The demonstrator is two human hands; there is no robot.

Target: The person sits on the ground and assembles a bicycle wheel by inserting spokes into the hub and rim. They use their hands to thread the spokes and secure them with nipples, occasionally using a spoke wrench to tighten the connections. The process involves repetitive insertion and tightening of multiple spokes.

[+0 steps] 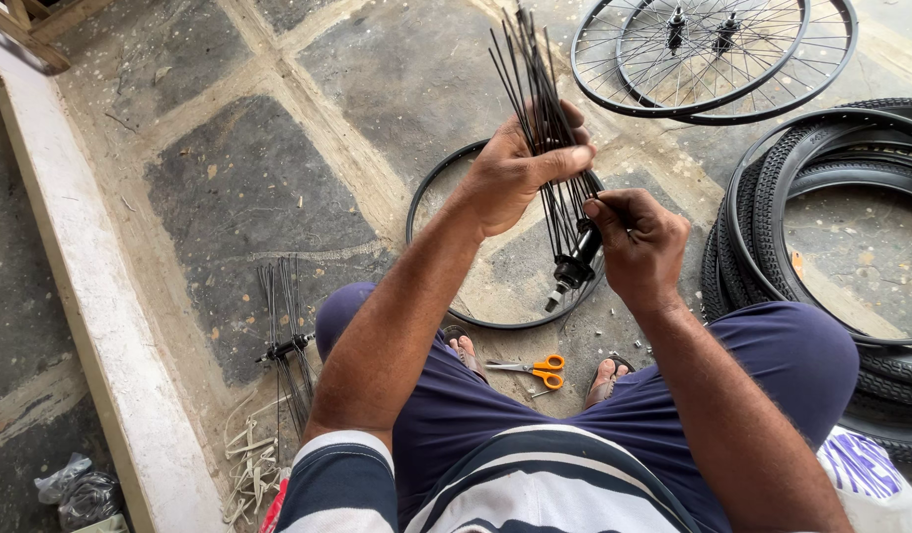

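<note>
A bundle of thin black wire spokes fans upward from a black metal hub, whose silvery axle end points down towards the floor. The left hand has its fingers closed around the spokes midway up, pinching them into a sheaf. The right hand sits just beside the hub, its fingers curled shut on a spoke close to the hub flange. Both are held in the air above the person's knees, over a bare black rim that lies flat on the floor.

The floor is rough stone in dark slabs with pale, gritty joints. Between the sandalled feet lie orange-handled scissors. To the person's left a second hub with spokes lies on the floor, with a tangle of whitish strips near it. To the right, knobbly black tyres are stacked close against the right knee, and two spoked wheels lie beyond them, overlapping. A pale raised kerb runs along the left edge, and crumpled plastic lies past it.

Open floor lies ahead and to the left; the right side is crowded by tyres.
</note>
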